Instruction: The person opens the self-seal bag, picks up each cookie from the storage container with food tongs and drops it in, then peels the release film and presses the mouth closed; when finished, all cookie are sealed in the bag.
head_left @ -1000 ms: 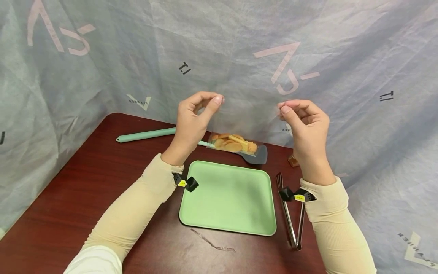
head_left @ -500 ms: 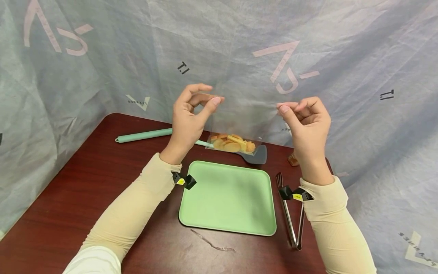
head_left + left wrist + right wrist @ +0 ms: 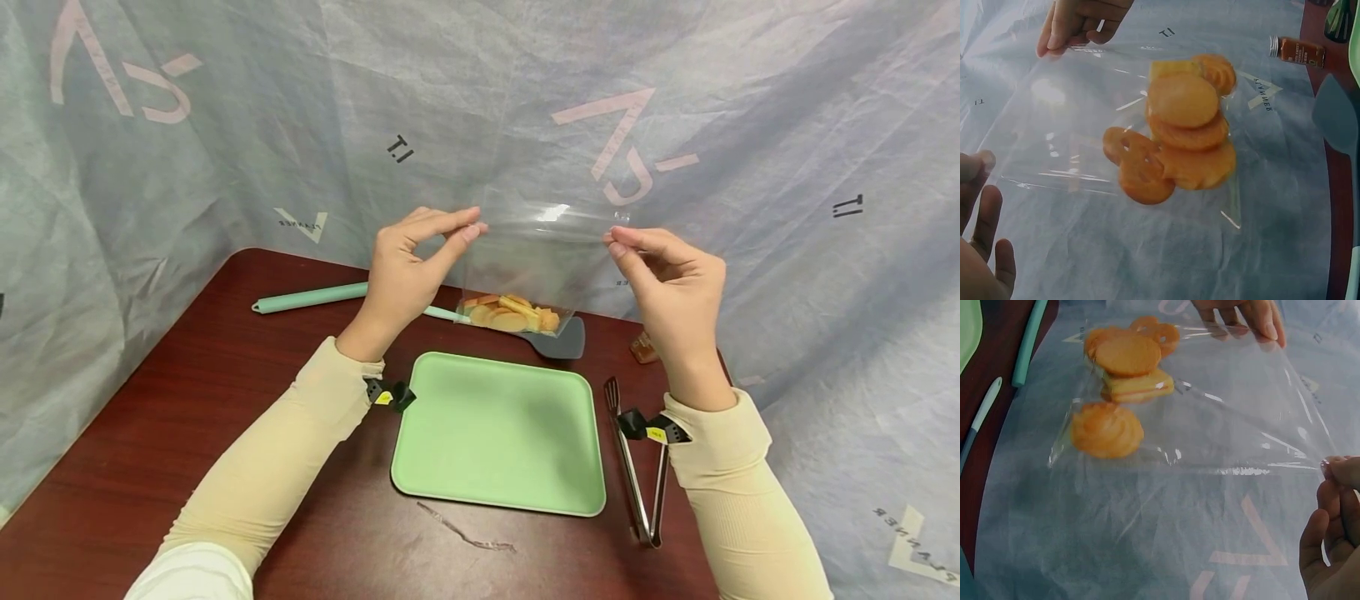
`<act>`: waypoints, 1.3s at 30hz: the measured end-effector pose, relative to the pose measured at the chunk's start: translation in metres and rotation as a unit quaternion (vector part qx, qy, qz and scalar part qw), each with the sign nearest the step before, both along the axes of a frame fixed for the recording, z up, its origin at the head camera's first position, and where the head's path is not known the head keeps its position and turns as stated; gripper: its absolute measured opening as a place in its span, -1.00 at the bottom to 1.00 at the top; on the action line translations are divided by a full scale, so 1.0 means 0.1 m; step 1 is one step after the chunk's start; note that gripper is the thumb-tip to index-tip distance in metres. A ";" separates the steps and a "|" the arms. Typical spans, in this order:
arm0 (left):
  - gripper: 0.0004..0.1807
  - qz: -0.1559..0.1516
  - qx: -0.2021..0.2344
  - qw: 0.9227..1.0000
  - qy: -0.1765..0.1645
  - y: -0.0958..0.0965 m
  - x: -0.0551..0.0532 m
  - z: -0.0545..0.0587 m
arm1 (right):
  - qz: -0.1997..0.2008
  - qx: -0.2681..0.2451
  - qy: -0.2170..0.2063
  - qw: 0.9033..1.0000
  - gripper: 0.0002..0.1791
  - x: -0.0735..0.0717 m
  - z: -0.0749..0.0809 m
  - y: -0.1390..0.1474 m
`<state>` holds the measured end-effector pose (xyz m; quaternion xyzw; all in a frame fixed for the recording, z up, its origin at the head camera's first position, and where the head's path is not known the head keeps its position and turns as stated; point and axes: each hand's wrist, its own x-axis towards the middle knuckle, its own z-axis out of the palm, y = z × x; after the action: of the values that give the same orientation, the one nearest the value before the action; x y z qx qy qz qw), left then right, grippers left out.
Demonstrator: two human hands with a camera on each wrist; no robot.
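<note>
A clear plastic bag point(image 3: 536, 262) hangs between my two hands above the far table edge. Biscuits point(image 3: 512, 315) of several shapes lie at its bottom; the left wrist view shows a round biscuit point(image 3: 1183, 100), and the right wrist view a swirled biscuit point(image 3: 1108, 431). My left hand point(image 3: 408, 262) pinches the bag's left side near the top between thumb and index finger. On the opposite side, my right hand point(image 3: 671, 287) pinches the other edge the same way. The bag is stretched flat, with its top rim standing a little above the fingertips.
Below lies a light green tray point(image 3: 498, 433), with metal tongs point(image 3: 637, 492) to its right. A thin crumpled strip point(image 3: 465, 532) lies in front. Farther back are a grey spatula point(image 3: 564, 340), a green rod-like handle point(image 3: 311, 297) and a small spice bottle point(image 3: 1297, 52).
My left index finger, lifted off half a second ago, has come back down onto the bag beside the thumb. The left hand has shifted slightly left, and the bag's top now catches the light.
</note>
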<state>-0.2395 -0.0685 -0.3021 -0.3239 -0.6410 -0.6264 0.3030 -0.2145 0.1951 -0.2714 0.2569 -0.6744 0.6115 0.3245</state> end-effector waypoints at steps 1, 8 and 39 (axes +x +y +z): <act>-0.79 0.007 -0.005 1.000 0.005 -0.01 -0.03 -0.03 | -0.005 0.010 0.002 1.000 -0.89 0.00 -0.01 0.00; -0.81 0.078 -0.045 0.994 0.058 -0.03 -0.17 -0.17 | -0.065 0.102 0.034 0.992 -0.80 -0.01 -0.04 0.01; -0.92 -0.031 -0.029 0.999 -0.030 -0.01 -0.05 -0.03 | 0.117 0.031 -0.040 0.992 -0.83 -0.17 -0.23 0.09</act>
<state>-0.2443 -0.0700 -0.3054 -0.3331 -0.6573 -0.6264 0.2542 -0.2317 0.2037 -0.2944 0.3195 -0.6707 0.6339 0.2152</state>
